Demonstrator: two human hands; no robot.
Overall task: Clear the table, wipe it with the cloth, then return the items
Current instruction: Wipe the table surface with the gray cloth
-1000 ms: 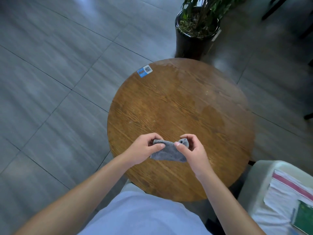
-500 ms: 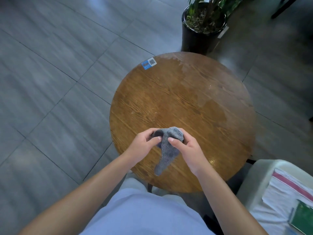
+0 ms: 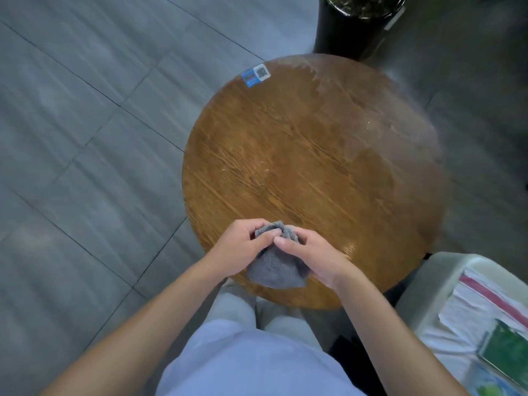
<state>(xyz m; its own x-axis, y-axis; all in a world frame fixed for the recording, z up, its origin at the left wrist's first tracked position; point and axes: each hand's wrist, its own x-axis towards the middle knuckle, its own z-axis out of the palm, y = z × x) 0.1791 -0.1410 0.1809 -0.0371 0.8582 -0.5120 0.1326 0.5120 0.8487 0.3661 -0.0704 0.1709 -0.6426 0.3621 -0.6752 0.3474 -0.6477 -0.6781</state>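
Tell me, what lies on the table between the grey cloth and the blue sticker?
Nothing: in the head view only bare wood of the table separates the cloth from the sticker.

We hold a grey cloth [image 3: 275, 267] bunched between our left hand [image 3: 238, 247] and right hand [image 3: 314, 258] over the near edge of the round wooden table [image 3: 314, 155], which bears a blue sticker [image 3: 255, 75].
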